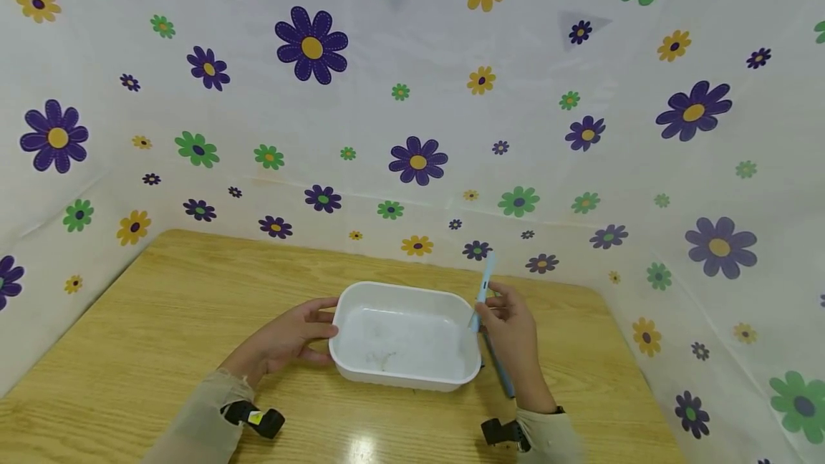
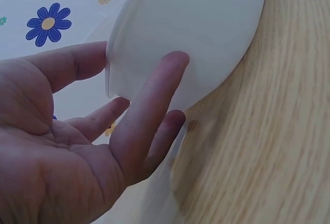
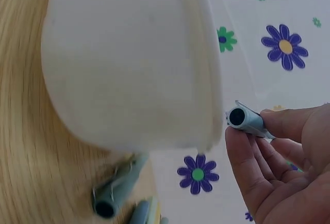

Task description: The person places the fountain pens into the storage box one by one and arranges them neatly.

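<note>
A white rectangular tub with rounded corners stands in front of me, faint dark marks on its floor. At its left end is my left hand; the fingers, fairly straight and spread, touch the rim and outer end wall. My right hand, beside the right end, pinches a light blue pen between thumb and fingers. The pen stands nearly upright in the head view, its lower end overlapping the tub's right rim. In the right wrist view its round dark end and thin clip face the camera.
A darker blue-green pen with a clip lies on the wooden table, right of the tub under my right hand. More slim pen-like items lie close to it. White flower-printed sheeting encloses the back and sides.
</note>
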The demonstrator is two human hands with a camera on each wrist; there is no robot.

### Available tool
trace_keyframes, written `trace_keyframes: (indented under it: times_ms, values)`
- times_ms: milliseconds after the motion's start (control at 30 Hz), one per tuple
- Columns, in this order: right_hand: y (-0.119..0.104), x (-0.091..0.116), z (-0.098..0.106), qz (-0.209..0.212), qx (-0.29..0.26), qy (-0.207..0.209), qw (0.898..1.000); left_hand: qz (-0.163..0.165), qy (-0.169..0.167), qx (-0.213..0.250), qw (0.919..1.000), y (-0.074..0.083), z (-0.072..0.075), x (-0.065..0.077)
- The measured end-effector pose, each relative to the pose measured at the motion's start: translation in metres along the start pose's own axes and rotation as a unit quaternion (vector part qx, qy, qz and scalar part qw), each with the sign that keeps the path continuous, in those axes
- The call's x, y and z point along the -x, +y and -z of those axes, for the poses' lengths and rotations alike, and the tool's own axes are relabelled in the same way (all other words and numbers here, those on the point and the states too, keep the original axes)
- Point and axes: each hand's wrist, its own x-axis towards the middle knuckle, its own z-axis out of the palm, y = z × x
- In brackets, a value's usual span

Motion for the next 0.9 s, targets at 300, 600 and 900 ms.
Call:
trace_keyframes:
  times_ms: [300, 600, 900]
  values:
    - [-0.013, 0.007, -0.037, -0.011, 0.008, -0.034, 0.999, 0.002, -0.002, 0.005, 1.0, 0.0, 0.0, 0.0]
    - [-0.02, 0.015, -0.07, 0.001, 0.027, -0.082, 0.996, 0.002, -0.005, 0.007, 1.0, 0.001, 0.0, 0.0]
    - [-0.023, 0.022, -0.096, -0.022, 0.042, -0.147, 0.988, 0.0, -0.01, 0.006, 0.9999, 0.002, -0.001, 0.001]
